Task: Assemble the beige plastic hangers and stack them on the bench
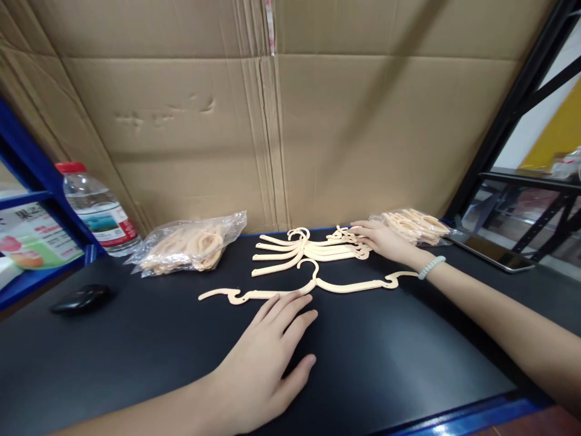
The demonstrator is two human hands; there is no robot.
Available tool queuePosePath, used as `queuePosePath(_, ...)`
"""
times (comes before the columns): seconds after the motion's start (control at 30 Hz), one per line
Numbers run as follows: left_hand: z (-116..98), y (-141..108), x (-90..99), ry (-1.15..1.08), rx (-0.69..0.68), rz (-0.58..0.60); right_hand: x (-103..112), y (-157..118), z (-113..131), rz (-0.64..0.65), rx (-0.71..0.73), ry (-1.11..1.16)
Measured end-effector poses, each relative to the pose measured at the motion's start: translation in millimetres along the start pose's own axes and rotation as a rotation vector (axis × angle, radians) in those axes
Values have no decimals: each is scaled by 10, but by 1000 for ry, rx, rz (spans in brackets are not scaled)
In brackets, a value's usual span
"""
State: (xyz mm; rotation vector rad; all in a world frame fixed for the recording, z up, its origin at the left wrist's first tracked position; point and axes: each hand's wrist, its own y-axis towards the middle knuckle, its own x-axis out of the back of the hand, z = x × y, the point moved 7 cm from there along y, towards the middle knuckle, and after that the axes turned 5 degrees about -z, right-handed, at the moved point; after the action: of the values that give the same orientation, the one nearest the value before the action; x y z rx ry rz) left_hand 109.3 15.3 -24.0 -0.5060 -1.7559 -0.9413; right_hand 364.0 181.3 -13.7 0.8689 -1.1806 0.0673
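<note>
A cream folding clothes hanger [349, 287] lies unfolded across the dark tabletop, its hook pointing away from me. My left hand [276, 351] is spread flat, palm down, with its fingertips on or just over the hanger's left arm. Behind it sits a group of cream hanger pieces [272, 257], several arms fanned out to the left. My right hand [384, 239] reaches past the hanger with fingers stretched out, over the right end of that group, beside small cream hanger parts [340, 233]. Whether its fingertips touch them I cannot tell. A beaded bracelet [431, 267] circles the right wrist.
Clear plastic bags of cream hanger parts lie back left [186, 245] and back right [413, 225]. A phone [492, 251] rests at the far right, a black mouse [84, 299] at left, near a red-capped water bottle [100, 209]. A cardboard wall [190, 115] closes off the back.
</note>
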Motion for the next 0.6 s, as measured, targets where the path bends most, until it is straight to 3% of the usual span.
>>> queuePosePath(0.17, 4, -4, -3, -23, -3, -2, -94, 55, 61, 36, 40, 51)
queuePosePath(0.3, 0, -13, -7, -34, -1, -16, -111, 68, 16, -32, -22, 69)
queuePosePath(0.43, -14, 1, 7, -43, 7, -17, 3, 57, -11, -196, -109, 73)
queuePosePath(0.6, -41, 18, 55, -52, 11, -7, 382, -23, 49, -512, -226, 74)
